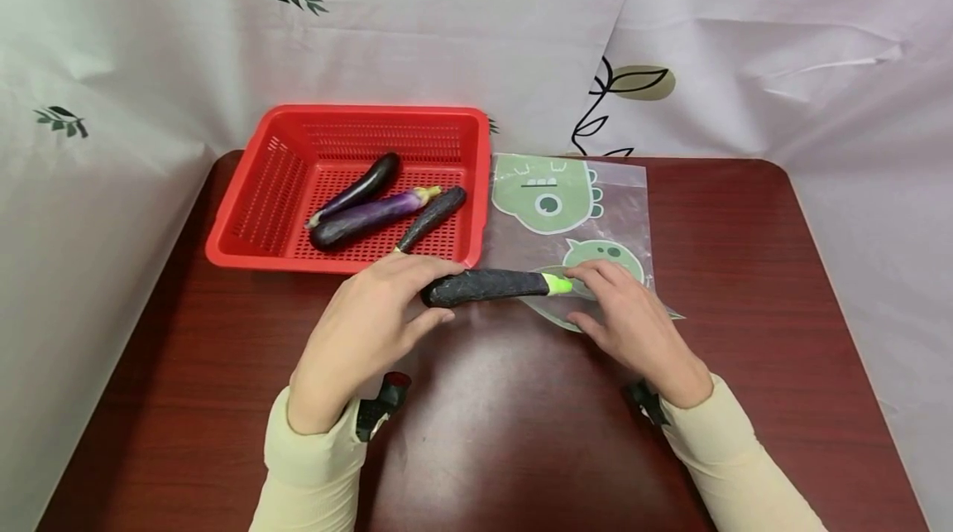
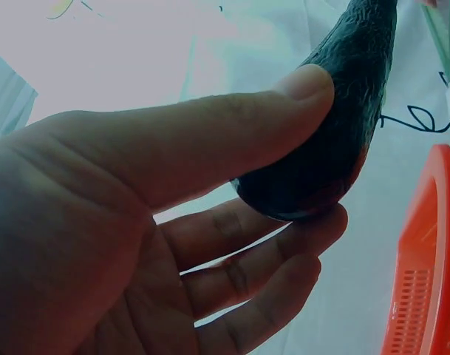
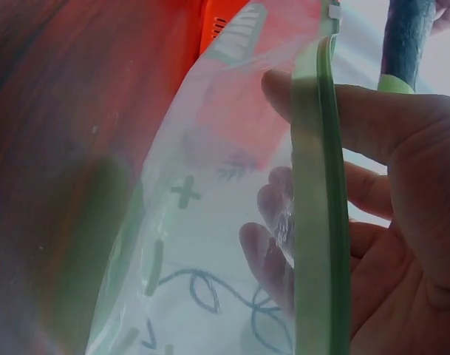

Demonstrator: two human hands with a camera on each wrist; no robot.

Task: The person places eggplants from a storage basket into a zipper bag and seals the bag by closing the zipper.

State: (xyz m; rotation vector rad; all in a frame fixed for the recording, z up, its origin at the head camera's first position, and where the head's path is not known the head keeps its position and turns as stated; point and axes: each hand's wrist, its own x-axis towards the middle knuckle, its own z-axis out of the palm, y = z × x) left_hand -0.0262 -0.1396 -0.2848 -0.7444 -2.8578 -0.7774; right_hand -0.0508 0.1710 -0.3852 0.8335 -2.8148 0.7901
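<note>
My left hand (image 1: 375,321) grips the thick, rounded end of a dark, wrinkled eggplant (image 1: 491,287). Its bright green stem end points right, toward my right hand (image 1: 633,321). In the left wrist view, the thumb lies on one side of the eggplant (image 2: 343,111) and the fingers touch the other. At the mouth of a clear zip bag (image 1: 500,242) printed with green cartoon figures, my right hand's thumb and fingers are spread apart. Through the plastic of the bag (image 3: 210,222), its fingertips show behind the green zip strip (image 3: 321,207).
A red plastic basket (image 1: 476,184) stands at the back left, holding a short dark eggplant (image 1: 368,184), a purple one (image 1: 372,216) and a wrinkled black one (image 1: 435,218). Leaf-printed cloth (image 1: 447,27) rises behind and beside the brown table (image 1: 752,267).
</note>
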